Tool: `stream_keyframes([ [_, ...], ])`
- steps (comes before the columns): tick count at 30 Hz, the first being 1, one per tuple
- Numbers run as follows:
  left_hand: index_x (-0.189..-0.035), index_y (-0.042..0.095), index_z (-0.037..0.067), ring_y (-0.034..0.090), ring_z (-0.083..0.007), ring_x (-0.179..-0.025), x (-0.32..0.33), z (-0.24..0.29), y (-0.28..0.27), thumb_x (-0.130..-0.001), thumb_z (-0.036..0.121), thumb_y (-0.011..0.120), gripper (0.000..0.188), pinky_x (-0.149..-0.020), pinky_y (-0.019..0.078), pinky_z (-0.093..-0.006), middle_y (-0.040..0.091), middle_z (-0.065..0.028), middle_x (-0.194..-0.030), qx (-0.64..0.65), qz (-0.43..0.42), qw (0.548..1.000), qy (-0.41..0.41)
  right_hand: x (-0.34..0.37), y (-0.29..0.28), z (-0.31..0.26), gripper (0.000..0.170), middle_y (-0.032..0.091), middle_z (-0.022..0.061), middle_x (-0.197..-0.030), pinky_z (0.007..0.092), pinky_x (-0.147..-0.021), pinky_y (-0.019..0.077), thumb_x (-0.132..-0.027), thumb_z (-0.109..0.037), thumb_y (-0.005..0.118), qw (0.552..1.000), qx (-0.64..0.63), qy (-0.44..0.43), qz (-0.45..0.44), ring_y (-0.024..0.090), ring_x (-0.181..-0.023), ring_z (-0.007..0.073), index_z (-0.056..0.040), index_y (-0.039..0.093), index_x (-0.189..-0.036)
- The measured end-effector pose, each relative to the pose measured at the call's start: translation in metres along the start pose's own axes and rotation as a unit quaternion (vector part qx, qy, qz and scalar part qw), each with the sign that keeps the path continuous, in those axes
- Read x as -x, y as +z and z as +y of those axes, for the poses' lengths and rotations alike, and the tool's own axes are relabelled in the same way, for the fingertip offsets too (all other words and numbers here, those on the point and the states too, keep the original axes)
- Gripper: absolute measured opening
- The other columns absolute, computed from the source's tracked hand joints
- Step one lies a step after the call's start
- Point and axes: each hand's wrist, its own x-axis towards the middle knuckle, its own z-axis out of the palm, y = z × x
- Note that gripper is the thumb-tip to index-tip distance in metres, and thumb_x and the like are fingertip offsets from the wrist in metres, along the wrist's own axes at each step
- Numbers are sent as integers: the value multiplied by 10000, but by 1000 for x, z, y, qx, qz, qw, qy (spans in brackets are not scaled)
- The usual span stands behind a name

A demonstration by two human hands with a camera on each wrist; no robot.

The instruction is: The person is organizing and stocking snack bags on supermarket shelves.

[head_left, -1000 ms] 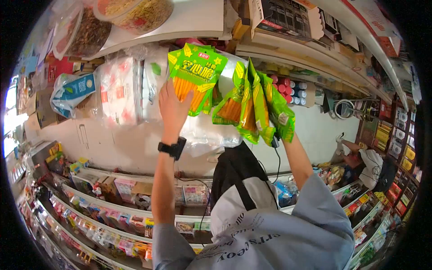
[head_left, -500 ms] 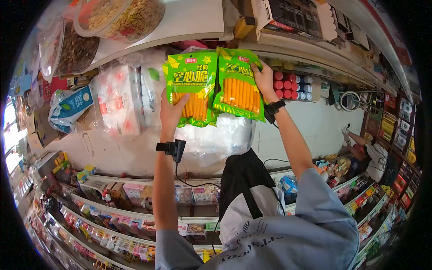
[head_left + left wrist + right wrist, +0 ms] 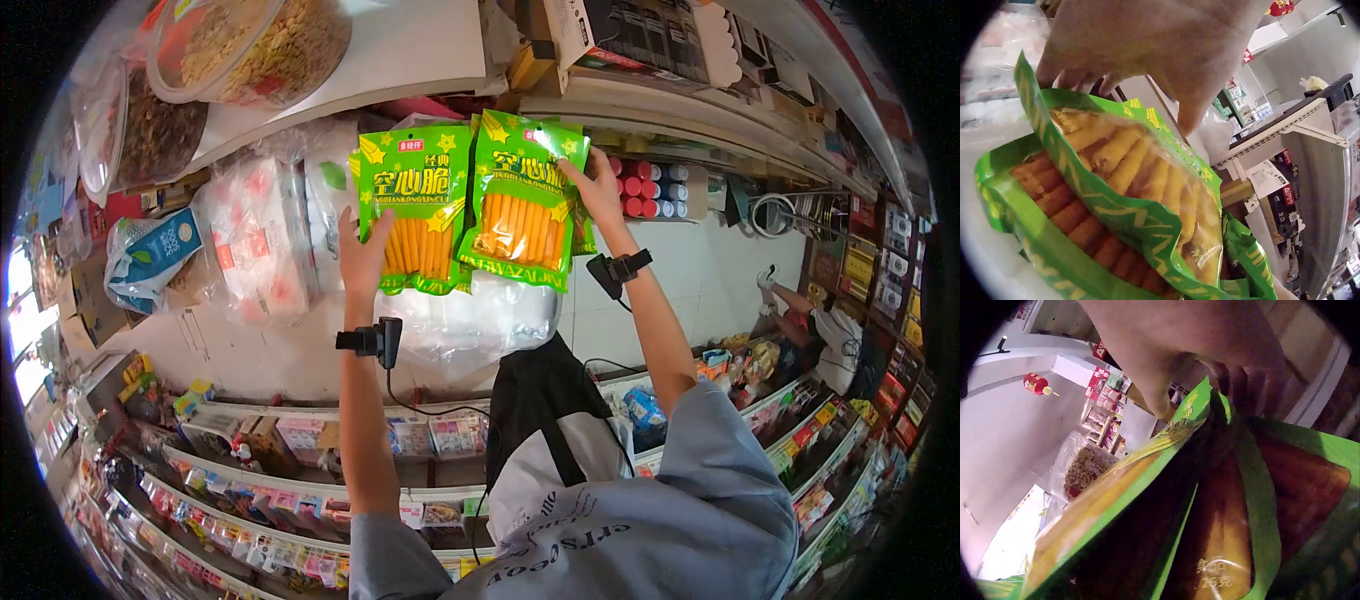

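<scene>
Two bunches of green snack bags with orange-yellow sticks behind clear windows lie side by side in the head view. My left hand [image 3: 363, 250] grips the left bag [image 3: 412, 190] by its side edge, thumb over the front; another bag shows beneath it in the left wrist view. The right bag [image 3: 518, 215] overlaps the left one's edge. My right hand [image 3: 600, 195] holds it near the upper right corner, the thumb on its face and the fingers behind. Several bags hang from that hand [image 3: 1210, 344] in the right wrist view.
A clear plastic sack [image 3: 480, 325] lies beneath the bags. To the left are a wrapped pink-and-white pack [image 3: 258, 245] and a blue-and-white pack [image 3: 155, 255]. Red-capped and white-capped containers [image 3: 640, 185] stand right. Tubs [image 3: 265, 50] sit on the shelf beyond.
The right hand's bags, fanned and tilted a second ago, now face up beside the left ones. That hand has risen to their upper corner. Both bunches have since shifted slightly down.
</scene>
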Motion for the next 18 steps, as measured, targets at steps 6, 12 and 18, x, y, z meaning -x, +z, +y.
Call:
stream_keyframes([
  [6, -1379, 365, -34, 509, -305, -1191, 9, 7, -7, -796, 488, 684, 845, -983, 401, -368, 511, -232, -1285, 16, 7, 1000, -14, 7, -5, 6, 599, 633, 134, -1088, 303, -893, 448, -779, -299, 760, 992, -112, 42, -38, 591, -994, 176, 36, 508, -1207],
  [12, -1360, 396, -31, 523, -310, -1178, 14, 1, -2, -797, 471, 684, 807, -978, 405, -352, 530, -226, -1267, -40, 1, 999, 0, 6, -8, 10, 521, 608, 122, -1137, 284, -892, 448, -823, -216, 726, 997, 3, 65, -51, 569, -1017, 152, 34, 493, -1217],
  [18, -1290, 462, -21, 545, -261, -1102, 24, 6, 4, -820, 348, 703, 644, -953, 407, -333, 571, -166, -1184, 61, -31, 996, 61, 4, 3, -2, 554, 583, 126, -1199, 312, -933, 431, -843, -227, 704, 990, -118, 24, -70, 557, -1079, 183, -29, 466, -1303],
])
